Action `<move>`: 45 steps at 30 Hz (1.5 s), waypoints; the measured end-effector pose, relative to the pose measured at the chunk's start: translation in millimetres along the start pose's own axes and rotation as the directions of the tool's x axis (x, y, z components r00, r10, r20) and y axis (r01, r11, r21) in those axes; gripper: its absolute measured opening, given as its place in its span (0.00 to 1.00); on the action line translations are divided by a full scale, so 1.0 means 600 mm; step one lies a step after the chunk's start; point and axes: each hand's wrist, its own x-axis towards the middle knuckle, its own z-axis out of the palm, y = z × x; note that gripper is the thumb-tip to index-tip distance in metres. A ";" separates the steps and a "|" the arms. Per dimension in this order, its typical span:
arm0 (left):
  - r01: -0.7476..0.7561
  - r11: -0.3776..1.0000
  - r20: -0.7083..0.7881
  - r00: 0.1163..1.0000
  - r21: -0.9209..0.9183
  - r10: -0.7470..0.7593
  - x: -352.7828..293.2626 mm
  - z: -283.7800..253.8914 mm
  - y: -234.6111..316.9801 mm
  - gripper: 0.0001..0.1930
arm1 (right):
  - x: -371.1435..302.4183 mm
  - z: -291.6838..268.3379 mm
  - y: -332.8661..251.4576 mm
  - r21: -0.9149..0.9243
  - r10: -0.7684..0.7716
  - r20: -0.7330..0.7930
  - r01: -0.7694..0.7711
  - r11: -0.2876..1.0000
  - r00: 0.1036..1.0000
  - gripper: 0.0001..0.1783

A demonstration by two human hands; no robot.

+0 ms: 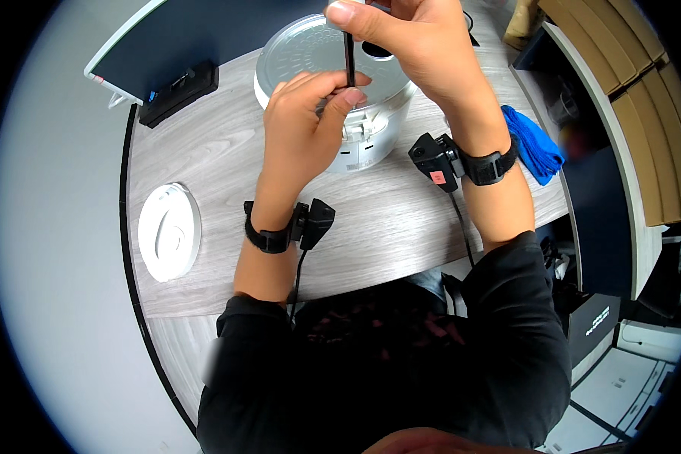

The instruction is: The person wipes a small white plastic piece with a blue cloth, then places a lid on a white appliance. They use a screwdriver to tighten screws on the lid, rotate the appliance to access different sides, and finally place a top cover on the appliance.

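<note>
Two hands were raised over a desk (401, 227) of pale grey wood pattern, with a curved dark edge on the side of our left arm. Beyond the hands a dark blue partition panel (197, 34) with a white rim closed the desk, and a black flat device (178, 92) lay near its foot. On the far side of our right arm we saw beige cabinets (643, 91) and a light tiled floor lower.

Our left hand (303, 132) pinched the lower end of a thin black rod (349, 60) between thumb and fingers. Our right hand (412, 41) closed around its upper part, thumb pressed along it. The rod stood almost upright, between both hands, just above a round white cooker (371, 136) with a ribbed metallic lid.

Left of our left wrist lay a round white plastic lid (169, 231), smooth and flat. A folded blue cloth (536, 145), soft in look, lay beside our right wrist. Both wrists carried black straps with small black boxes and cables.
</note>
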 end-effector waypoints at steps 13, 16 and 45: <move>0.074 0.991 -0.048 0.996 -0.115 -0.080 -0.005 0.008 -0.007 0.04 | 0.004 0.008 -0.003 0.191 0.062 0.066 -0.074 0.979 0.996 0.23; 0.040 0.998 -0.016 0.999 -0.046 -0.041 -0.002 0.003 -0.003 0.03 | 0.001 -0.004 -0.009 0.120 0.094 0.033 -0.097 0.988 0.995 0.24; 0.052 0.991 -0.043 0.997 -0.121 -0.057 -0.002 0.008 0.002 0.05 | -0.002 0.011 0.008 -0.255 -0.077 -0.128 0.042 0.966 0.989 0.21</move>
